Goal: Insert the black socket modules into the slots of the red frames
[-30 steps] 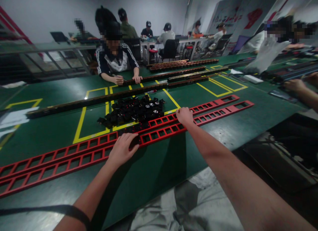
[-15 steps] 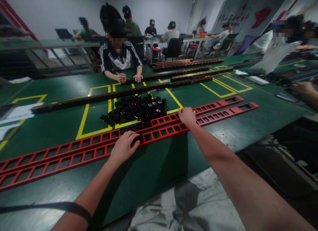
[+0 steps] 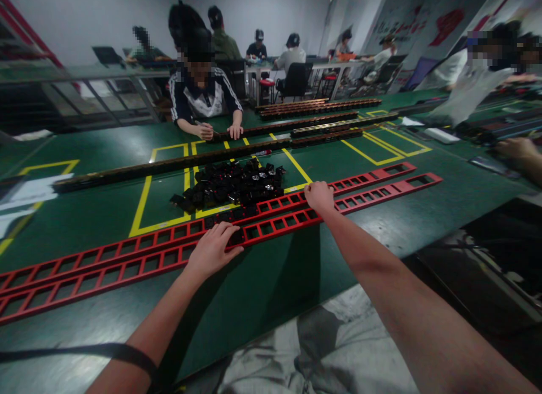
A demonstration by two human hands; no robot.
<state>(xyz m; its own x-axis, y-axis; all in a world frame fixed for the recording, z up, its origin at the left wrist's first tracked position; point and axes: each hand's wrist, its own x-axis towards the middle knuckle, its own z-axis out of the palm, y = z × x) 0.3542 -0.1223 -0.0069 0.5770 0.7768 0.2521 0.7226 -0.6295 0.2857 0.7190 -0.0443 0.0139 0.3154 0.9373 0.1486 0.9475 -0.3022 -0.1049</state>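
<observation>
Two long red ladder-like racks (image 3: pixel 127 264) lie side by side across the green table (image 3: pixel 262 281). My left hand (image 3: pixel 212 248) rests on the near rack with its fingers laid over a small black part seated in a slot. My right hand (image 3: pixel 318 196) is closed into a fist on the far rack, gripping its edge; what else is in it I cannot see. Just behind the racks lies a pile of small black parts (image 3: pixel 235 182), and a few of them sit in the slots between my hands.
Long dark filled racks (image 3: pixel 169 165) lie further back. A person in a dark striped jacket (image 3: pixel 201 97) works across the table. Another person's hand (image 3: pixel 514 151) is at the right edge. Yellow tape outlines (image 3: pixel 144 202) mark the tabletop. More people sit at far tables.
The view has shifted slightly. My left hand's fingers have stretched out over the black part. My right hand stays on the far rack.
</observation>
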